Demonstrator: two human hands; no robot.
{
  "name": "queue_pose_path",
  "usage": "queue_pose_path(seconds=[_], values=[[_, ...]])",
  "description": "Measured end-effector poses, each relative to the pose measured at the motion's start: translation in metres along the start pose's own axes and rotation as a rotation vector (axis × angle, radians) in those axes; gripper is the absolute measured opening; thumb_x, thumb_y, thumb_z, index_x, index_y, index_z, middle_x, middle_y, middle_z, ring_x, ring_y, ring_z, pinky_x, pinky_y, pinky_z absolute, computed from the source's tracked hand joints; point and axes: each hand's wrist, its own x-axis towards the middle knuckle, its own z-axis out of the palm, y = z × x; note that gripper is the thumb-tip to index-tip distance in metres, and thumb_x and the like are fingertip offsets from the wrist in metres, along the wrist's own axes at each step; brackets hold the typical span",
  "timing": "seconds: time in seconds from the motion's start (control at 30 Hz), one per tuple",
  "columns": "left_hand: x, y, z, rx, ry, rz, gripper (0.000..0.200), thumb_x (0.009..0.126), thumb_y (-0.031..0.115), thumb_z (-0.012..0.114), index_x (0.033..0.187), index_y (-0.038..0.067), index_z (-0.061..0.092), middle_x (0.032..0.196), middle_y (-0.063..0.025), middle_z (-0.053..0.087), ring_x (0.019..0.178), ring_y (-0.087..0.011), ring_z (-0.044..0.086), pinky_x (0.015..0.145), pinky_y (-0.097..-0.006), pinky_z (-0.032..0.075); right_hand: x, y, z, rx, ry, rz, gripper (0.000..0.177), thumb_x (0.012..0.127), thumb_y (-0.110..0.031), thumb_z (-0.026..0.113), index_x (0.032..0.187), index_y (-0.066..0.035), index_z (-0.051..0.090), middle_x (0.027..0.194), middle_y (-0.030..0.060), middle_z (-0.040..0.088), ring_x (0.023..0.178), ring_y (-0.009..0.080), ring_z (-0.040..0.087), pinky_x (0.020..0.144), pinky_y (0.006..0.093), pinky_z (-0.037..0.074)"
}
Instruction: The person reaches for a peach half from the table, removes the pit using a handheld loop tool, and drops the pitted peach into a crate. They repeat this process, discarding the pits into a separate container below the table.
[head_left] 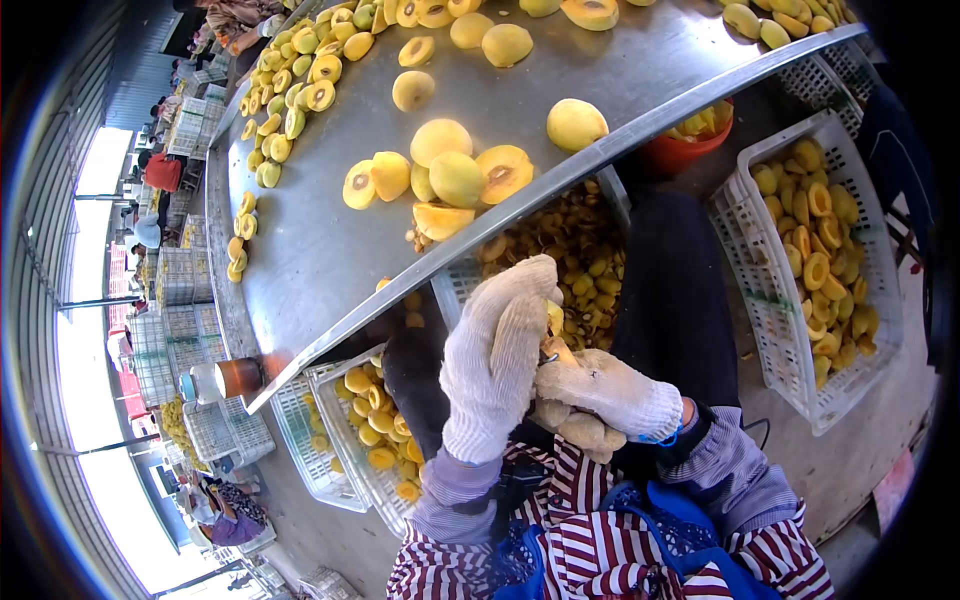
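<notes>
At frame centre, the gloved left hand (pixel 495 360) is clamped around a yellow peach (pixel 554 318). The right hand (pixel 600 392), curled into a fist, touches the fruit from the lower right.

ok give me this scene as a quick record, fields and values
left hand: gloved, shut on peach
right hand: gloved, fisted against the peach, grip contents hidden
table: steel, whole and cut peaches on top
crates: white, holding peach halves, below the table edge
bowl: red, under the table rim
</notes>
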Motion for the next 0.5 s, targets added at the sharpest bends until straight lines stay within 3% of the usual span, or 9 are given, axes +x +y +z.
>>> queue_pose_path(seconds=[0.07,0.1,0.17,0.2,0.23,0.27,0.33,0.43,0.5], values=[[0.007,0.013,0.002,-0.041,-0.03,-0.136,0.027,0.099,0.019,0.06,0.121,0.005,0.066,0.123,-0.0134,0.066,0.109,-0.0226,0.065,0.091,-0.031,0.052,-0.005,-0.003,0.001,0.048,-0.045,0.006,0.045,0.099,-0.045,0.054,0.071,-0.009,0.053,0.048,0.0018,0.045,0.033,0.0128,0.036,0.03,0.0274,0.029],[0.009,0.011,0.002,0.094,-0.003,0.076,0.026,0.098,0.017,0.061,0.12,0.005,0.066,0.122,-0.0138,0.067,0.108,-0.024,0.066,0.09,-0.0317,0.053,-0.006,-0.004,0.001,0.072,-0.068,0.009,0.047,0.1,-0.046,0.052,0.069,-0.009,0.053,0.047,0.0019,0.044,0.032,0.0129,0.036,0.03,0.0275,0.029],[0.014,0.004,0.004,0.361,0.047,0.503,0.024,0.096,0.014,0.064,0.118,0.006,0.067,0.12,-0.0146,0.067,0.106,-0.0269,0.068,0.089,-0.033,0.054,0.037,0.025,-0.028,0.364,-0.775,0.093,0.053,0.101,-0.047,0.047,0.065,-0.01,0.052,0.046,0.0022,0.044,0.032,0.0129,0.037,0.03,0.0275,0.031],[0.013,0.005,0.004,0.386,0.057,0.554,0.024,0.094,0.014,0.067,0.117,0.006,0.067,0.12,-0.0162,0.067,0.104,-0.0287,0.069,0.088,-0.0342,0.055,0.037,0.026,-0.03,0.353,-0.784,0.076,0.055,0.102,-0.048,0.045,0.063,-0.01,0.052,0.045,0.0022,0.044,0.032,0.0128,0.037,0.03,0.0275,0.031],[0.013,0.005,0.004,0.388,0.026,0.464,0.025,0.093,0.015,0.067,0.117,0.007,0.067,0.12,-0.0161,0.067,0.103,-0.0289,0.069,0.088,-0.034,0.055,0.034,0.02,-0.025,0.342,-0.792,0.06,0.057,0.103,-0.048,0.043,0.062,-0.01,0.051,0.045,0.0022,0.044,0.032,0.0128,0.038,0.031,0.0274,0.032],[0.011,0.006,0.003,0.39,-0.004,0.371,0.025,0.093,0.015,0.067,0.117,0.007,0.067,0.12,-0.016,0.067,0.103,-0.0291,0.069,0.087,-0.0337,0.055,0.011,0.014,-0.018,0.178,-0.455,-0.011,0.059,0.104,-0.049,0.042,0.06,-0.01,0.051,0.045,0.002,0.044,0.032,0.0128,0.038,0.031,0.0274,0.032],[0.011,0.007,0.002,0.416,-0.048,0.275,0.029,0.09,0.014,0.069,0.118,0.009,0.067,0.124,-0.0153,0.065,0.105,-0.0305,0.069,0.085,-0.0343,0.057,-0.003,0.007,-0.013,0.054,-0.154,-0.074,0.06,0.104,-0.05,0.041,0.06,-0.01,0.052,0.045,0.0017,0.044,0.032,0.0125,0.038,0.031,0.0269,0.033],[0.015,0.005,0.008,0.369,0.041,0.56,0.032,0.087,0.015,0.07,0.119,0.009,0.067,0.127,-0.0148,0.064,0.105,-0.0304,0.068,0.083,-0.035,0.058,0.0,0.008,-0.022,0.129,-0.245,-0.027,0.06,0.104,-0.051,0.042,0.061,-0.009,0.052,0.046,0.0013,0.044,0.032,0.0119,0.038,0.032,0.0255,0.034],[0.012,0.005,0.007,0.503,0.02,0.59,0.034,0.086,0.014,0.07,0.12,0.009,0.066,0.127,-0.0149,0.063,0.106,-0.0306,0.068,0.083,-0.0355,0.058,0.007,0.012,-0.03,0.144,-0.266,0.022,0.061,0.104,-0.051,0.042,0.062,-0.009,0.052,0.046,0.0011,0.045,0.032,0.0117,0.039,0.032,0.0245,0.035]])
